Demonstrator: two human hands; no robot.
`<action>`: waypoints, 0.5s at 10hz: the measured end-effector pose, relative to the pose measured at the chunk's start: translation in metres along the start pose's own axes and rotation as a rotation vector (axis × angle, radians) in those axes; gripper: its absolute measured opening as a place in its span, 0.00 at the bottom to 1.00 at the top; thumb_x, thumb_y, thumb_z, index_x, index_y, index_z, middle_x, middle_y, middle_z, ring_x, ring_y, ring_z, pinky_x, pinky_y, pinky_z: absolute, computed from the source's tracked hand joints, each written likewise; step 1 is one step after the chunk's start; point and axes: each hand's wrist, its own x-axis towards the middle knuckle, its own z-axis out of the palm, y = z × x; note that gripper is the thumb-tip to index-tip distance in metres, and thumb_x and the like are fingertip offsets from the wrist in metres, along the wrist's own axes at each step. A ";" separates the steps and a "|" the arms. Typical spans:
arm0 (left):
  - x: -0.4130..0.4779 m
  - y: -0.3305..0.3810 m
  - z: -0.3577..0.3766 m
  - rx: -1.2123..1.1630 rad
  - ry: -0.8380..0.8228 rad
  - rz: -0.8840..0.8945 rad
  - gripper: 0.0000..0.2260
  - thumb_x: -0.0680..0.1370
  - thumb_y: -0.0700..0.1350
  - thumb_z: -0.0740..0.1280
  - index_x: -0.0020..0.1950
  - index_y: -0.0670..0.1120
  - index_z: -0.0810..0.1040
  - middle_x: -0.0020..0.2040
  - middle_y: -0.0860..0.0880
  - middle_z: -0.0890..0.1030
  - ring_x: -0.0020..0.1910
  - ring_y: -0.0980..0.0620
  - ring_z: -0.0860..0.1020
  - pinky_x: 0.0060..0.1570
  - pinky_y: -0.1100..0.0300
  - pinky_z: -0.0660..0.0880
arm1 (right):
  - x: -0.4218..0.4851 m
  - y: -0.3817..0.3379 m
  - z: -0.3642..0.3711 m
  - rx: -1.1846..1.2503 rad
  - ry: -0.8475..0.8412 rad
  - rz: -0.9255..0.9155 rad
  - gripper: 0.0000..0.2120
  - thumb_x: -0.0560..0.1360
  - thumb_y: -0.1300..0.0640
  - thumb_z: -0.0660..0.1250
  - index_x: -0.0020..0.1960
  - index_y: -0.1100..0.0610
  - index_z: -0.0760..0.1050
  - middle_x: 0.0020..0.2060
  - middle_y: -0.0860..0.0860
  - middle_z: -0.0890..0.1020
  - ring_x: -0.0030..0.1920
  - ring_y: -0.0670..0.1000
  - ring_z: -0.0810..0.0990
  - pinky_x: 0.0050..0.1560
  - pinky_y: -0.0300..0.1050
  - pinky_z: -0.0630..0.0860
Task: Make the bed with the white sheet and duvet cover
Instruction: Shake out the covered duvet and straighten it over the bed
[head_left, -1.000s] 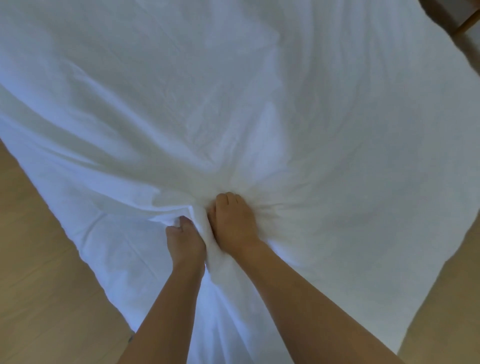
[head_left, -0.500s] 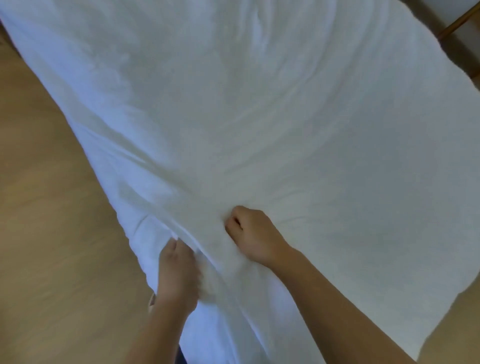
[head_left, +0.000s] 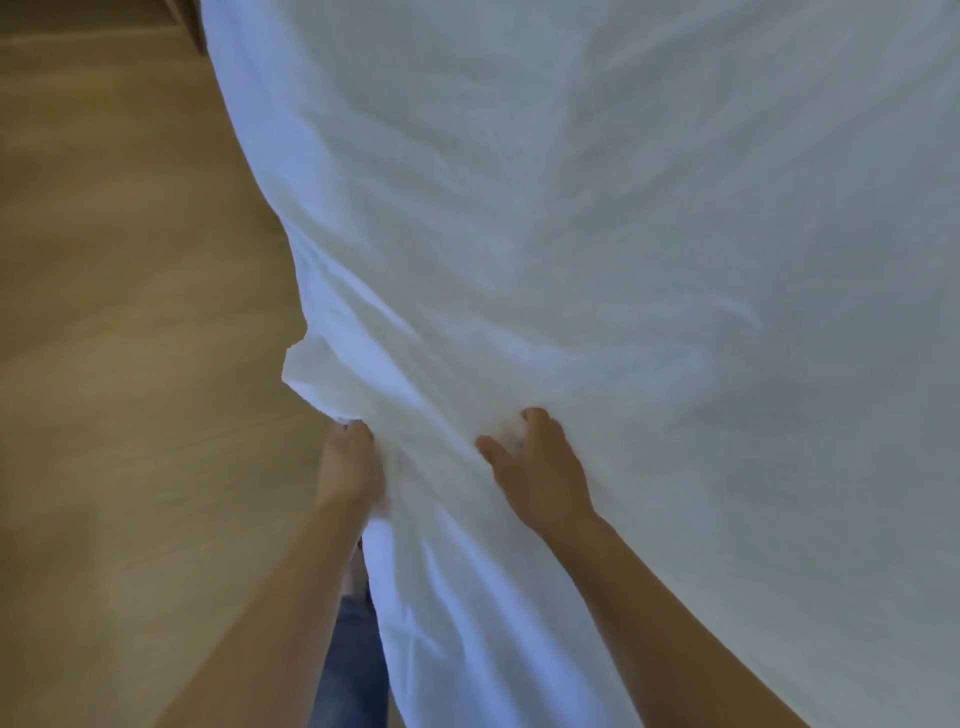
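A large white sheet (head_left: 597, 234) billows across most of the view and hides whatever lies under it. My left hand (head_left: 350, 467) grips a bunched fold of the sheet at its left edge, with a loose corner sticking out just above the fingers. My right hand (head_left: 540, 467) lies a little to the right on top of the fabric, its fingers curled into the cloth and its thumb spread. Creases run from both hands up and to the right.
Light wooden floor (head_left: 130, 364) fills the left side. A dark piece of furniture or wall edge (head_left: 192, 21) shows at the top left. My jeans-clad leg (head_left: 353, 670) stands between floor and sheet at the bottom.
The view has swung right, so more floor shows on the left. My hands have moved apart along the sheet's edge, and the right hand's fist has loosened on the cloth.
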 end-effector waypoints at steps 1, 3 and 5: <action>0.001 0.041 0.014 0.012 -0.115 0.069 0.16 0.83 0.43 0.50 0.35 0.50 0.59 0.35 0.52 0.64 0.44 0.48 0.66 0.43 0.60 0.62 | 0.022 -0.031 0.016 -0.090 0.004 -0.087 0.34 0.76 0.45 0.64 0.74 0.60 0.54 0.62 0.59 0.67 0.62 0.60 0.67 0.59 0.48 0.65; -0.044 0.063 -0.064 -0.341 -0.250 0.046 0.14 0.76 0.39 0.57 0.30 0.41 0.69 0.25 0.49 0.69 0.25 0.55 0.67 0.24 0.65 0.63 | 0.037 -0.091 -0.015 0.110 0.268 -0.157 0.13 0.75 0.43 0.63 0.50 0.52 0.66 0.42 0.47 0.75 0.45 0.51 0.75 0.45 0.47 0.69; 0.034 0.029 -0.051 -0.225 -0.305 -0.255 0.07 0.77 0.35 0.60 0.41 0.42 0.73 0.37 0.44 0.75 0.34 0.51 0.73 0.28 0.66 0.69 | 0.050 -0.088 0.030 -0.293 -0.036 -0.034 0.19 0.76 0.44 0.64 0.56 0.58 0.69 0.53 0.54 0.72 0.57 0.56 0.71 0.53 0.48 0.69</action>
